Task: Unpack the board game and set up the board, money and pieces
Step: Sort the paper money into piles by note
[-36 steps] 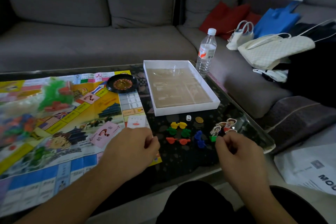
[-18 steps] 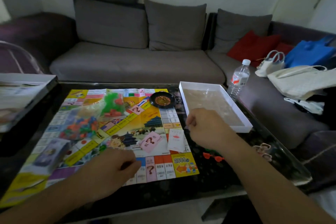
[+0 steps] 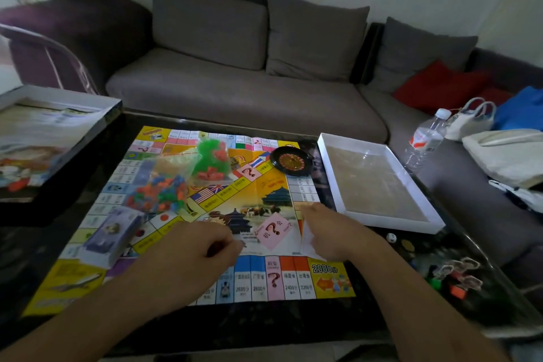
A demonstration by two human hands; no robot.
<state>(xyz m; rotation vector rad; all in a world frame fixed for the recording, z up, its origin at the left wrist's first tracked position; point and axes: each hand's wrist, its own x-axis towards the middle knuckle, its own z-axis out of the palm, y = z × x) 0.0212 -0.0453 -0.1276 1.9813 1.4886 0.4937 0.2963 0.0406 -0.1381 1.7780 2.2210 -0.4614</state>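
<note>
Reaching forward from the near edge of a dark glass worktop (image 3: 293, 329), two bare forearms extend over one unfolded game board (image 3: 223, 214), which lies flat across the worktop's middle. The left hand (image 3: 191, 256) hovers over the board's near edge with fingers curled under; whether it grasps anything cannot be told. The right hand (image 3: 335, 232) lies at the board's right edge with its index finger stretched toward the far side and the other fingers loosely bent over a white card (image 3: 308, 244).

On the board sit two clear bags of plastic pieces, one green and red (image 3: 211, 161), one mixed orange and blue (image 3: 158, 194), one purple-wrapped bundle (image 3: 114, 232) near the left edge, and one small black roulette wheel (image 3: 291, 160) at the far right corner. One empty white box tray (image 3: 379, 185) lies just beside the board's right edge. One white die (image 3: 391, 237) and a cluster of character tokens (image 3: 458, 273) sit near the right near corner. One box lid (image 3: 44, 132) rests at the far left corner.
</note>
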